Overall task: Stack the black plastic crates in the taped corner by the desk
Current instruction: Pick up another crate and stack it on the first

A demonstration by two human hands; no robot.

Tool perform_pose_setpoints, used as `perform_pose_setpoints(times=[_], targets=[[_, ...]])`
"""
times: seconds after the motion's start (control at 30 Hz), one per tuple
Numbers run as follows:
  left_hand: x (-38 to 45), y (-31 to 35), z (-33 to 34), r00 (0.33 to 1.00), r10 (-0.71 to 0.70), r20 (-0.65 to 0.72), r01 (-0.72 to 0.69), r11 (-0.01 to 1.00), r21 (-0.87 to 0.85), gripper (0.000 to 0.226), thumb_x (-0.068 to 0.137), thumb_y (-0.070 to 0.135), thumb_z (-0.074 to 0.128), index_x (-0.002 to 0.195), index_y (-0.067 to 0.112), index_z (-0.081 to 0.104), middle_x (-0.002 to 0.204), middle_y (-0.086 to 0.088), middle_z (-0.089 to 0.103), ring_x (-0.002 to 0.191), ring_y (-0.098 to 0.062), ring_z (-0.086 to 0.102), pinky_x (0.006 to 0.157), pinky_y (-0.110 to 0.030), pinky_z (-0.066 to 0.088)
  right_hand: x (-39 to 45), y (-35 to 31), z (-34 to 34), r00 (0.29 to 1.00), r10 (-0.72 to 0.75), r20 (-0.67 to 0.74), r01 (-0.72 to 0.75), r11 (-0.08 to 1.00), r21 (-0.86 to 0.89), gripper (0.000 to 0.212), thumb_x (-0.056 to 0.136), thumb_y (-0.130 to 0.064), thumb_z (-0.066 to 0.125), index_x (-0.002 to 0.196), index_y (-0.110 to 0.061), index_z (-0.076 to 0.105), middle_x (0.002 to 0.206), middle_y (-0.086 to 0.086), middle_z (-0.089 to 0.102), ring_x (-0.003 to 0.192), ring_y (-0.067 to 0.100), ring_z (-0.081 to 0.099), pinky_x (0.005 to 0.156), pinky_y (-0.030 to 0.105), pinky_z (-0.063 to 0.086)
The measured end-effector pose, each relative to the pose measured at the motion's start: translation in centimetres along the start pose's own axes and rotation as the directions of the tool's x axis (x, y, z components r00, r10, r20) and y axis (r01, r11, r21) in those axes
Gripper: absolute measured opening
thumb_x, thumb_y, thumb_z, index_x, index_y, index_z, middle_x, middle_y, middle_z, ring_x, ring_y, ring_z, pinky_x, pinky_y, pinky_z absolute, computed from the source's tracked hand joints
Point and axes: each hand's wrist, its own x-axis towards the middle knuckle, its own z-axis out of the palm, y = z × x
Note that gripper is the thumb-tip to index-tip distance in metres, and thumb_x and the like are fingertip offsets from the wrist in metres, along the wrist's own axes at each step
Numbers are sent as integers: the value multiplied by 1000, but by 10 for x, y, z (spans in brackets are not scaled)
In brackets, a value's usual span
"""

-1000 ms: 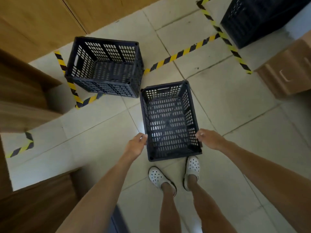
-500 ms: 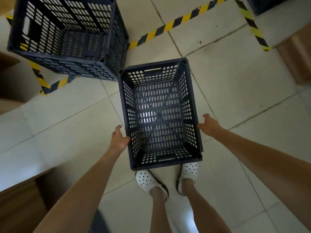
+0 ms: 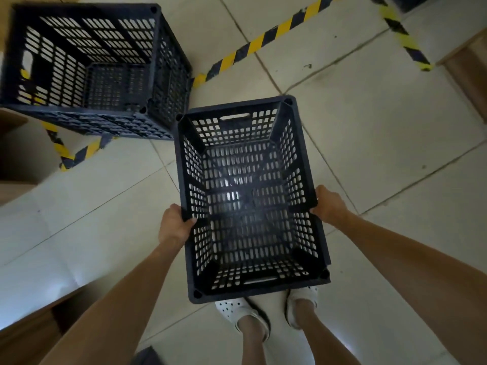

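Note:
An empty black plastic crate (image 3: 250,196) with slotted walls sits just in front of my feet, its long sides running away from me. My left hand (image 3: 174,225) grips its left rim, thumb hooked over the edge. On the opposite side my right hand (image 3: 329,204) holds the right rim. A second black crate (image 3: 87,69) stands at the upper left, inside the corner marked by yellow-and-black tape (image 3: 79,154), its near right corner almost touching the crate I hold.
Tiled floor all round. A long strip of yellow-and-black tape (image 3: 263,40) runs to the upper right and meets another strip (image 3: 403,38). Wooden furniture (image 3: 469,64) stands at the right edge, and a wooden desk (image 3: 15,191) at the left. My white clogs (image 3: 237,309) are below the crate.
Both hands have closed onto the crate's side rims; before they hovered just beside it. The view has moved lower and closer to both crates.

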Motion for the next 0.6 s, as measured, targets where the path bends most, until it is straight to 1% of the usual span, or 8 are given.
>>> perform_pose_setpoints(times=[0.13, 0.2, 0.27, 0.33, 0.4, 0.43, 0.53, 0.6], targets=[[-20, 42, -48, 992, 124, 36, -129, 955, 266, 30, 87, 23, 69, 106, 5, 53, 106, -13, 59, 94, -27, 56, 80, -39, 47, -39, 3, -40, 996, -12, 86, 21, 994, -104, 46, 85, -18, 69, 122, 1, 48, 121, 17, 59, 99, 25, 57, 63, 23, 42], [-33, 67, -72, 987, 143, 75, -160, 928, 337, 32, 87, 26, 70, 107, 6, 55, 108, -13, 61, 99, -30, 58, 83, -39, 47, -63, 4, -62, 992, 3, 128, 10, 995, -101, 39, 85, -19, 69, 115, -2, 51, 114, 15, 60, 88, 18, 51, 49, 18, 32], [-56, 96, -96, 981, 168, 94, -192, 898, 396, 33, 87, 28, 69, 109, 7, 56, 109, -12, 62, 103, -30, 59, 84, -38, 47, -90, 5, -86, 989, 30, 148, -17, 996, -85, 34, 86, -17, 68, 114, -3, 53, 108, 12, 59, 87, 16, 49, 48, 16, 30], [-83, 126, -122, 971, 214, 104, -238, 868, 436, 34, 87, 29, 69, 110, 7, 56, 109, -11, 62, 105, -30, 59, 83, -38, 46, -121, 5, -115, 989, 31, 145, -22, 998, -63, 37, 88, -16, 66, 119, 0, 54, 115, 12, 60, 90, 17, 52, 53, 18, 37], [-109, 157, -150, 963, 253, 93, -267, 847, 459, 33, 86, 30, 70, 107, 7, 57, 106, -10, 63, 103, -30, 60, 83, -38, 48, -150, 2, -149, 992, 12, 122, -9, 1000, -25, 41, 90, -12, 64, 126, 1, 51, 125, 14, 59, 105, 23, 58, 75, 25, 46], [-122, 171, -164, 958, 273, 89, -282, 838, 466, 32, 86, 31, 70, 105, 8, 58, 103, -10, 64, 101, -30, 61, 83, -39, 49, -163, 0, -168, 994, 5, 108, -5, 1000, 7, 43, 90, -10, 63, 130, 1, 49, 129, 15, 57, 112, 25, 57, 85, 26, 45], [-156, 216, -204, 932, 348, 98, -349, 795, 496, 31, 86, 32, 71, 91, 7, 52, 91, -10, 60, 96, -33, 62, 79, -40, 48, -195, -7, -224, 998, -40, 46, 36, 997, 66, 44, 90, -8, 62, 131, 1, 47, 132, 16, 55, 111, 25, 56, 88, 27, 44], [-178, 243, -231, 918, 390, 70, -368, 773, 517, 35, 85, 34, 71, 87, 10, 47, 92, -11, 58, 96, -34, 61, 80, -42, 50, -213, -14, -262, 998, -56, -13, 56, 995, 83, 44, 90, -10, 61, 130, -1, 46, 131, 16, 54, 112, 27, 56, 90, 30, 47]])
